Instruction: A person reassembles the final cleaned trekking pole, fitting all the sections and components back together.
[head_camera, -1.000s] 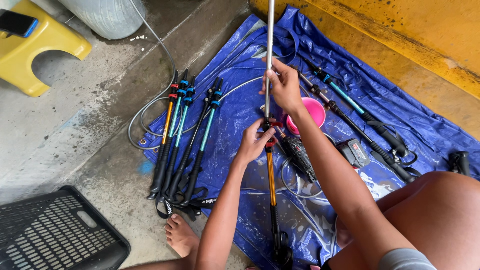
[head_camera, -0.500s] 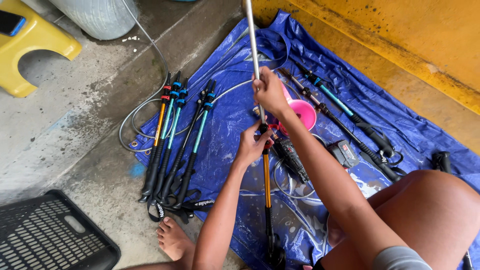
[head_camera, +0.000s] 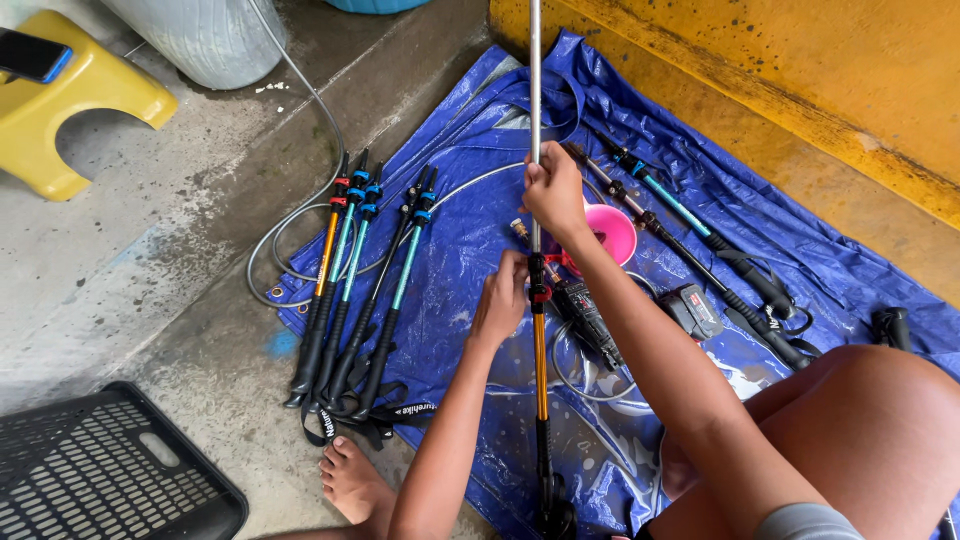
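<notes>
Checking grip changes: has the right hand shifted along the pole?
Cannot tell: the right hand grips the silver pole beside the pink bowl, as before.

— What couldn't you make out?
— The silver pole section ran out past the top edge, so its tip was lost. The right hand covered part of it.
— And lower down?
— The pole's grip was cut off at the bottom edge, and the black crate by the corner.
</notes>
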